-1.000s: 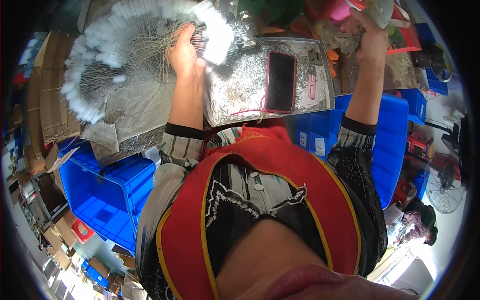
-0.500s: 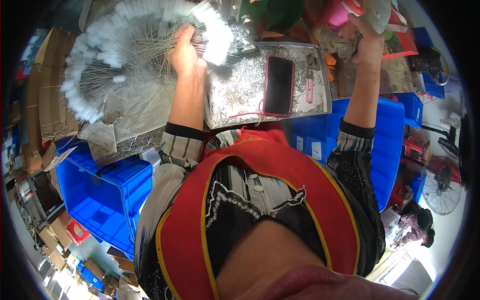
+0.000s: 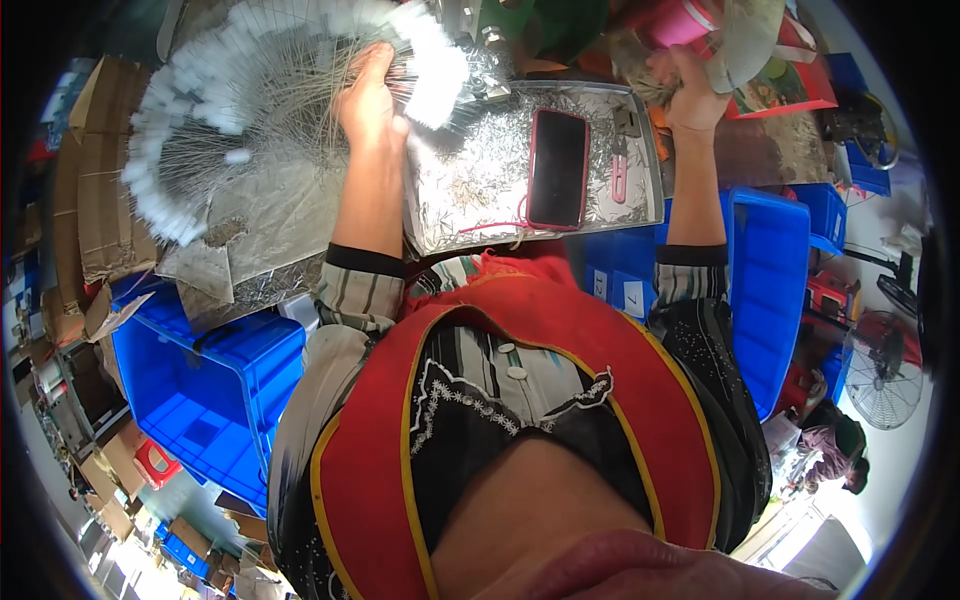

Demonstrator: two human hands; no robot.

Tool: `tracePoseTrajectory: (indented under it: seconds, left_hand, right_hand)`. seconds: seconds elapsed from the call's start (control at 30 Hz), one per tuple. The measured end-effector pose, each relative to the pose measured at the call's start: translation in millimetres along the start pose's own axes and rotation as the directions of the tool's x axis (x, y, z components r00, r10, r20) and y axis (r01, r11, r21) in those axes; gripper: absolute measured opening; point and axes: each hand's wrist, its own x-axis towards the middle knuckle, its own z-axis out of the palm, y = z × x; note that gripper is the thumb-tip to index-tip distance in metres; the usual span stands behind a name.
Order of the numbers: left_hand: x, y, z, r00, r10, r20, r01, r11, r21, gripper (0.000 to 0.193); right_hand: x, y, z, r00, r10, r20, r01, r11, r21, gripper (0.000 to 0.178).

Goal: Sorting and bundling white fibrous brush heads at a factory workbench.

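Note:
At the upper left, a wide fan of thin wires with white tips (image 3: 185, 105) lies spread on grey sheeting (image 3: 270, 205). My left hand (image 3: 370, 108) is at the inner side of the fan, thumb up, fingers closed around some of the wires. My right hand (image 3: 692, 95) is at the upper right, its fingers curled in beside a pink spool (image 3: 682, 22); what they grip is blurred and partly hidden. Between my hands is a shallow white tray (image 3: 455, 215) strewn with small shiny metal pieces. A dark-screened phone with a red case (image 3: 558, 170) lies in it.
A small pink-handled tool (image 3: 619, 178) lies in the tray's right part. Blue bins stand below the work surface at left (image 3: 200, 400) and right (image 3: 768, 300). A metal fixture (image 3: 490, 70) sits behind the tray. Farther right is a standing fan (image 3: 884, 370).
My right hand has moved left and slightly down, away from the clear plastic at the upper right. My left hand has barely shifted among the wires.

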Motion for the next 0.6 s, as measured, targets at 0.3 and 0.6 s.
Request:
tracePoseTrajectory:
  seconds: [0.3, 0.6]
  left_hand:
    - [8, 2, -16, 0.974, -0.097, 0.203, 0.096, 0.995, 0.014, 0.032]
    - [3, -1, -15, 0.980, -0.052, 0.192, 0.062, 0.997, -0.045, 0.035]
  right_hand:
    - [29, -66, 5, 0.933, 0.347, -0.092, -0.357, 0.924, -0.135, 0.017]
    - [21, -53, 1, 0.934, 0.350, -0.076, -0.352, 0.936, -0.010, 0.015]
